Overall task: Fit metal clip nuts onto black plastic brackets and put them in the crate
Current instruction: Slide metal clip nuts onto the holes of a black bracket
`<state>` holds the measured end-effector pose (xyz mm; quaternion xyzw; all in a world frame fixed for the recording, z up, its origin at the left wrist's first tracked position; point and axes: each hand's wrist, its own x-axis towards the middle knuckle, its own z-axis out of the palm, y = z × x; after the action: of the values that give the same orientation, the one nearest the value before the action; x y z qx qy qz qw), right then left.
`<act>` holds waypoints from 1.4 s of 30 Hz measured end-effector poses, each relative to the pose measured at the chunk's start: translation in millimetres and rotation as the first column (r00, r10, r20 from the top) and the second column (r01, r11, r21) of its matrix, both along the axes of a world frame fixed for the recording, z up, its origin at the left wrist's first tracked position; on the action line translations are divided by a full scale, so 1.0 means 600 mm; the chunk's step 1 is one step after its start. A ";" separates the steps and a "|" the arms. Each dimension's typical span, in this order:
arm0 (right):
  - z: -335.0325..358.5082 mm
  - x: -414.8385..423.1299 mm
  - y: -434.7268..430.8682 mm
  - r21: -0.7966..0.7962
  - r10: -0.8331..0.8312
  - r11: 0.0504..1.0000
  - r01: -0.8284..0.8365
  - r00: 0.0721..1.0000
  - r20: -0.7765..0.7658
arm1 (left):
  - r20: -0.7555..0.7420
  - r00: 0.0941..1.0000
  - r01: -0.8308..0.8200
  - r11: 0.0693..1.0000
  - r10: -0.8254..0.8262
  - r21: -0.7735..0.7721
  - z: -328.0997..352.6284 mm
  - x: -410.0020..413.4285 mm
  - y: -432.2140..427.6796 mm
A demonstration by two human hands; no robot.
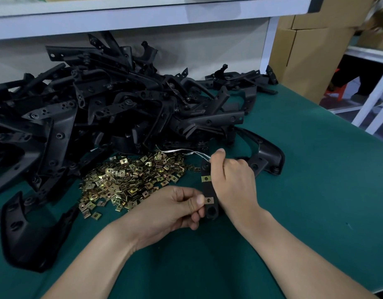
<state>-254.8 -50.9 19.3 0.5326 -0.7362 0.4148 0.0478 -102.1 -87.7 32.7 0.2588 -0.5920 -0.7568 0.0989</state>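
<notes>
The left grip (177,203) pinches a nut (209,200) onto the near end of a bracket (207,189). The right grip (231,175) is curled round the bracket's upper part. 1 fitted nut (206,178) sits higher on it. Behind, loose nuts (130,180) and a bracket pile (110,104) lie on the counter (304,190). No crate is visible, so most work seems left.

Black bracket (208,189) carries two brass clip nuts (206,178); loose pile (130,180) beside.
</notes>
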 end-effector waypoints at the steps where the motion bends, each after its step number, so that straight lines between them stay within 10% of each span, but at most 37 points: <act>1: -0.001 0.000 0.001 0.000 0.002 1.000 -0.002 1.000 -0.006 | -0.001 1.000 -0.003 1.000 0.003 -0.006 0.000 -0.001 0.000; 16: 0.005 -0.004 -0.003 0.034 -0.008 0.999 0.003 0.991 0.133 | 0.036 0.999 -0.020 0.975 0.029 -0.222 -0.015 -0.011 0.006; 42: 0.007 0.016 -0.008 0.046 -0.071 0.997 0.058 0.927 0.367 | -0.055 0.998 -0.024 0.998 0.020 -0.060 -0.015 -0.004 -0.002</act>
<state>-245.1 -55.7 23.5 0.4215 -0.7562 0.4929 -0.0868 -104.7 -89.0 24.0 0.2417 -0.6089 -0.7441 0.1310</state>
